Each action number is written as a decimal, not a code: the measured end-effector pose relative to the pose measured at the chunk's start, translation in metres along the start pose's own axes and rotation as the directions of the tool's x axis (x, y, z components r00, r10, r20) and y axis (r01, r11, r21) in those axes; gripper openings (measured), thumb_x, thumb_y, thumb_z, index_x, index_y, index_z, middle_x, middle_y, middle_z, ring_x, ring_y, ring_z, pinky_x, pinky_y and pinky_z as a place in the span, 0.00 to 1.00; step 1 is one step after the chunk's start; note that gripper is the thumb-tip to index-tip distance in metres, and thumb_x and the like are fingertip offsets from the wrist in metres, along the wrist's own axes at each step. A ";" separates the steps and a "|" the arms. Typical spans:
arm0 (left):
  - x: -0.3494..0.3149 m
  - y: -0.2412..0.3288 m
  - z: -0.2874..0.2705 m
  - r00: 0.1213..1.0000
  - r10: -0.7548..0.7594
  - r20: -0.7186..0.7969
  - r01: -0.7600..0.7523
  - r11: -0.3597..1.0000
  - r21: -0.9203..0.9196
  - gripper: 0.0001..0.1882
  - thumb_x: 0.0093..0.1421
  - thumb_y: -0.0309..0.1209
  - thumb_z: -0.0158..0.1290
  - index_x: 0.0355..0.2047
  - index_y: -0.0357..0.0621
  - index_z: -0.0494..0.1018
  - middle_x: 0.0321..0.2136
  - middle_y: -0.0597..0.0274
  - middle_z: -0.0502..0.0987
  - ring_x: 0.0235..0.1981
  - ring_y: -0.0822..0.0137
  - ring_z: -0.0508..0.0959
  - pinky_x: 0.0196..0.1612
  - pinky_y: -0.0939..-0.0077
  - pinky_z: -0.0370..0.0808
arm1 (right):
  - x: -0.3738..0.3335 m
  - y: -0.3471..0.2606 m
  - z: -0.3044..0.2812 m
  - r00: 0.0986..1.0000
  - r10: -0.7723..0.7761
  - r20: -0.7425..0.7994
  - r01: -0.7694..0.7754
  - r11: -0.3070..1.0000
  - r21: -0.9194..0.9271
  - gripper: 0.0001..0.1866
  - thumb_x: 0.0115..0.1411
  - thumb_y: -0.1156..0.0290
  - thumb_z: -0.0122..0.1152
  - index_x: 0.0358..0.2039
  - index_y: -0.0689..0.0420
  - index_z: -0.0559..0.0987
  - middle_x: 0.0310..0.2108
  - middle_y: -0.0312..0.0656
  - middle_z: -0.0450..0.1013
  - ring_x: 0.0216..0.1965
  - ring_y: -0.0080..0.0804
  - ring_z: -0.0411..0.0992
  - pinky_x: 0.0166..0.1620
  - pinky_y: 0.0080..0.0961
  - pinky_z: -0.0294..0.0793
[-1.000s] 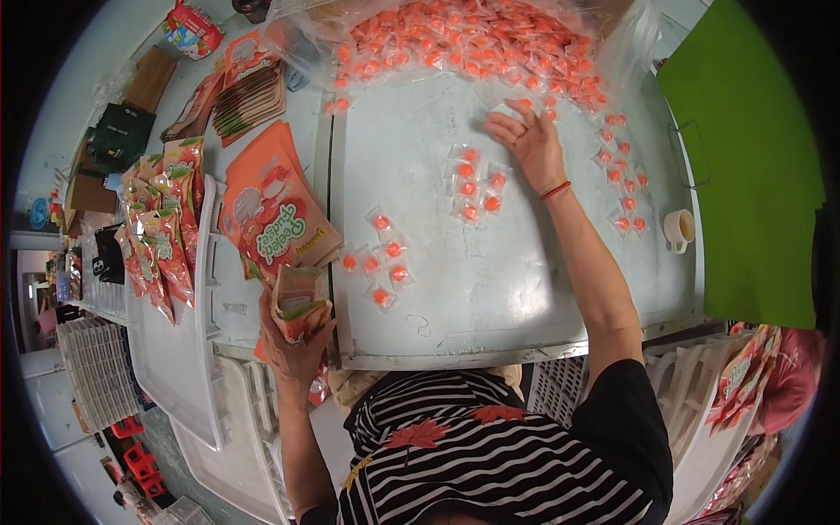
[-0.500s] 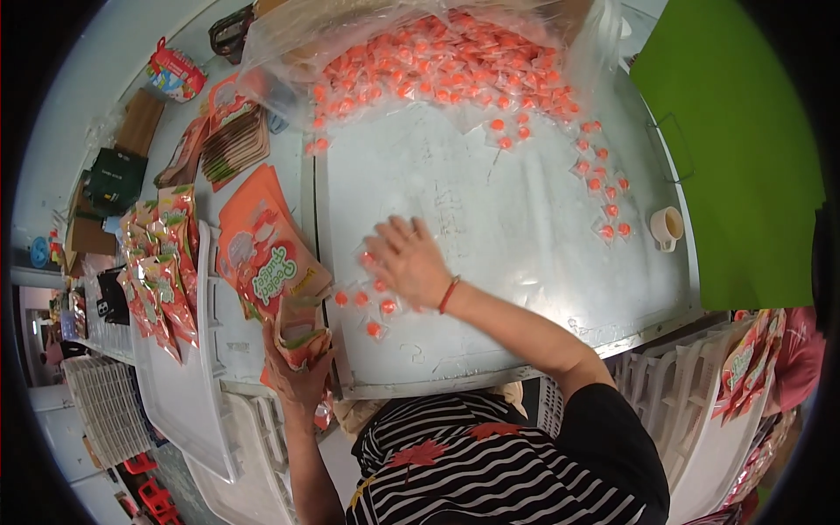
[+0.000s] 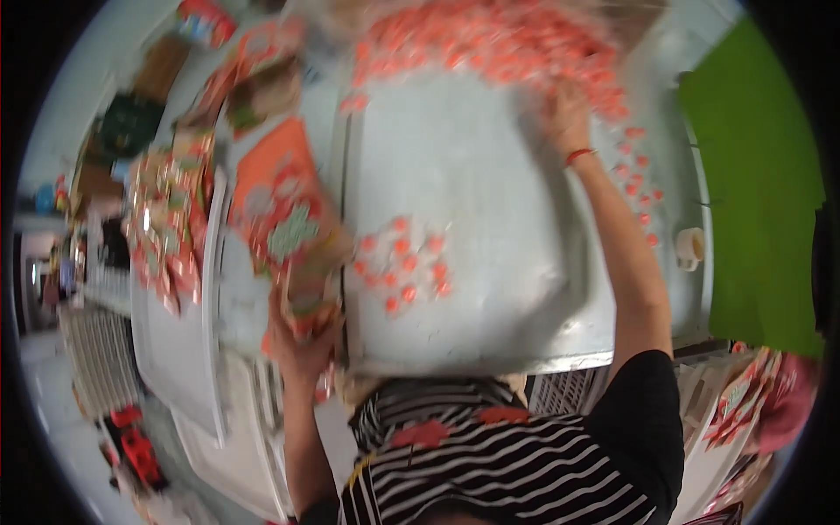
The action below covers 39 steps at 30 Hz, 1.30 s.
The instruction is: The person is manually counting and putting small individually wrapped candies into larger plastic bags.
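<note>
At the table's left front edge my left hand (image 3: 302, 350) is closed around an open snack pouch (image 3: 306, 293) in orange and pink, its mouth facing the tabletop. Next to it lies a flat orange pouch (image 3: 280, 197) with a fruit picture. My right hand (image 3: 569, 118) reaches to the near edge of a big heap of individually wrapped orange-red candies (image 3: 490, 39) at the far side; motion blurs its fingers. Several loose wrapped candies (image 3: 402, 262) lie spread on the tabletop just right of the pouch.
More candies trail down the right side (image 3: 643, 188) toward a cream cup (image 3: 689, 249). Filled pouches (image 3: 171, 219) rest on a white tray (image 3: 214, 306) at left. Stacked empty pouches (image 3: 262, 92) lie behind. A green panel (image 3: 752, 192) borders the table's right.
My right hand has moved from the small candy group near the pouch to the far heap. More candies show in that group. My left hand keeps its hold while the view has shifted.
</note>
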<state>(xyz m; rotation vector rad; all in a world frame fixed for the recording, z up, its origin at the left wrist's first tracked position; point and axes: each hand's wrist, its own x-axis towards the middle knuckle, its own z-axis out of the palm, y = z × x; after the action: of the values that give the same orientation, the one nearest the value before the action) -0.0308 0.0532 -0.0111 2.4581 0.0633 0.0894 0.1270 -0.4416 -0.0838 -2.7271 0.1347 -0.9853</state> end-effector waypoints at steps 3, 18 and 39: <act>0.004 -0.006 -0.007 0.992 0.093 -0.090 -0.083 0.990 0.113 0.51 0.37 0.33 0.71 0.60 0.39 0.56 0.49 0.44 0.71 0.49 0.45 0.73 0.49 0.60 0.71 | -0.006 -0.046 -0.018 0.990 -0.116 -0.085 0.130 0.972 0.194 0.15 0.63 0.69 0.50 0.48 0.62 0.72 0.49 0.51 0.70 0.51 0.49 0.67 0.55 0.40 0.65; -0.002 -0.026 -0.034 0.990 0.023 -0.137 -0.001 0.987 0.159 0.52 0.40 0.39 0.69 0.63 0.43 0.52 0.52 0.43 0.67 0.54 0.46 0.67 0.56 0.57 0.65 | -0.081 -0.129 -0.054 0.972 -0.225 0.071 0.192 0.930 0.314 0.14 0.60 0.73 0.54 0.46 0.63 0.74 0.48 0.52 0.70 0.51 0.51 0.67 0.55 0.39 0.65; -0.017 -0.049 -0.024 0.986 0.105 -0.130 -0.094 0.992 0.087 0.54 0.39 0.39 0.69 0.63 0.43 0.51 0.50 0.44 0.69 0.52 0.45 0.68 0.55 0.57 0.65 | -0.137 -0.202 -0.059 0.812 -0.428 0.398 0.264 0.876 0.403 0.19 0.55 0.69 0.55 0.47 0.57 0.71 0.59 0.46 0.59 0.62 0.53 0.53 0.62 0.50 0.51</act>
<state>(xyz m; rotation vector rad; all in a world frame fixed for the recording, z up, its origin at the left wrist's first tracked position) -0.0508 0.1056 -0.0244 2.5326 0.0028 0.3012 -0.0146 -0.2343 -0.0731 -2.6194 -0.5945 -0.3241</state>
